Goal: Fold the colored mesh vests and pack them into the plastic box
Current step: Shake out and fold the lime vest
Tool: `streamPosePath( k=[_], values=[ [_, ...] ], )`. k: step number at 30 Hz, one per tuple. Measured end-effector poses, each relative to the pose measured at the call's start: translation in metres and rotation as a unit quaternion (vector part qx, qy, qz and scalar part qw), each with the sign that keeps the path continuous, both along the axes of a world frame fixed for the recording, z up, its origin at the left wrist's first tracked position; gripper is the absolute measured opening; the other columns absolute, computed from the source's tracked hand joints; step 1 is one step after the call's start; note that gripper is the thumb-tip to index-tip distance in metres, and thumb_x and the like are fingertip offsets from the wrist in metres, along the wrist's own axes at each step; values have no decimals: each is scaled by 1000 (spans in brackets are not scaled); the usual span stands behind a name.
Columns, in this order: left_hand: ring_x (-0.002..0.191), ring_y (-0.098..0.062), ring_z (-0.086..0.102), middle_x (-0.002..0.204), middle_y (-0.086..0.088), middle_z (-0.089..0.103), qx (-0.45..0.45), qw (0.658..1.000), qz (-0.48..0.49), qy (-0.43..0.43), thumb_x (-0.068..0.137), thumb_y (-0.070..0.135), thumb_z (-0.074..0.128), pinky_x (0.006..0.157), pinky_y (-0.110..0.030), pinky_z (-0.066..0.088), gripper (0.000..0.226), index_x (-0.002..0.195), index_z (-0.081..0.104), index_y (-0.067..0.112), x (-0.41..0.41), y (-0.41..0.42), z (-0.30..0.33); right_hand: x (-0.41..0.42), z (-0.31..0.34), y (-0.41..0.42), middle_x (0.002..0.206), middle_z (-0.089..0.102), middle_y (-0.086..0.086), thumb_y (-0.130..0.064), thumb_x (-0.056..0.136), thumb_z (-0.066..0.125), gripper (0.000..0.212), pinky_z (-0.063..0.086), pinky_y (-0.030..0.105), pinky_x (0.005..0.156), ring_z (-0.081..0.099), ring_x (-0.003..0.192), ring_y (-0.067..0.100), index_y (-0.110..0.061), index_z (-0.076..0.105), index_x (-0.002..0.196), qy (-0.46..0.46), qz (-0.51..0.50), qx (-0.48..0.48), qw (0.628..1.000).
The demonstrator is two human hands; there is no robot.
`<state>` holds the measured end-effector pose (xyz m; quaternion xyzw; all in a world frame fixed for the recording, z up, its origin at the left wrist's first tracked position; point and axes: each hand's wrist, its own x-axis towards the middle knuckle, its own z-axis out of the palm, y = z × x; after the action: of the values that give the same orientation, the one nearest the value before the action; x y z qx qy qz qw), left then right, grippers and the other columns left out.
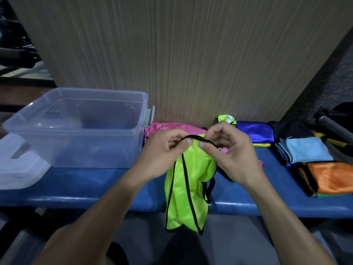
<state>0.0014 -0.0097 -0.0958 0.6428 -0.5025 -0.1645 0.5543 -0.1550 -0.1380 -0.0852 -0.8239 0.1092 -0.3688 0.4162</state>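
two bare forearms reach forward from the lower edge. one neon-yellow mesh vest (186, 190) with black trim hangs between them, its lower end draping past the front edge of the blue bench (80, 186). the left hand (162, 155) and the right hand (232, 153) are raised side by side, each pinching the vest's black top edge between thumb and fingertips, so the fabric falls freely below.

on the bench, left: one clear plastic box (80, 129), open, nothing visible inside, with one translucent lid (19, 167) lying flat at its left, touching it. behind the hands: one pink vest (172, 128) spread loosely on the bench, just beside the box's right wall.

on the bench, right: one orange folded piece (332, 176) nearest, one light-blue folded stack (305, 149) behind it, one royal-blue folded piece (255, 131) with a yellow edge showing beneath, and one small yellow rolled bundle (226, 118) farthest back. whether these are all vests cannot be told.

one wood-grain panel (191, 54) stands upright behind the bench.
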Motion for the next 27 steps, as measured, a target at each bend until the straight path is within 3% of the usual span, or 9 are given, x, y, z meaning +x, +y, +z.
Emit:
streamPosePath(
  k=[3,5,10,15,19,23,27],
  values=[
    [92,-1,71,96,13,76,-20,1000,3,-6,95,14,69,85,-14,52,17,99,74,29,0,2,2,-4,-1,4,78,64,-4,-14,87,80,22,54,46,68,65,72,20,-16,58,86,0,-33,-52,998],
    [91,0,71,96,16,76,-29,999,8,-12,95,13,70,84,-13,52,19,98,73,32,-1,2,2,-5,-1,5,78,63,-2,-18,89,79,22,52,47,67,64,71,22,-16,57,85,-9,-41,-82,996],
    [97,-5,72,100,13,77,-36,999,1,-10,95,14,70,91,-24,56,17,105,75,27,0,2,3,-5,0,8,86,69,-15,-19,89,79,12,55,29,72,67,77,12,-15,69,95,-14,-53,-105,993],
    [96,-2,72,99,15,77,-32,999,-11,-5,94,11,70,88,-18,54,25,102,73,34,-3,6,6,-5,1,11,83,69,-13,-20,88,79,13,46,14,70,66,75,10,-13,69,90,-23,-47,-112,992],
    [92,0,71,98,18,76,-35,999,-1,-14,94,9,71,85,-15,54,30,99,72,38,-5,8,8,-6,2,14,87,68,-4,-19,88,80,17,50,21,75,66,82,17,-10,66,87,-25,-22,-127,991],
    [87,4,70,88,26,74,-35,999,26,-19,92,9,73,78,-10,51,32,94,72,41,-6,9,9,-5,1,13,90,66,-5,-17,89,79,15,52,30,76,66,86,16,-11,65,86,-7,-37,-193,981],
    [87,1,71,91,18,77,-32,999,30,-19,91,10,74,80,-15,53,25,97,75,34,-3,10,7,-2,-5,9,93,66,-9,-20,89,78,12,52,31,72,64,84,11,-16,67,89,36,-71,-222,972]
  ],
)
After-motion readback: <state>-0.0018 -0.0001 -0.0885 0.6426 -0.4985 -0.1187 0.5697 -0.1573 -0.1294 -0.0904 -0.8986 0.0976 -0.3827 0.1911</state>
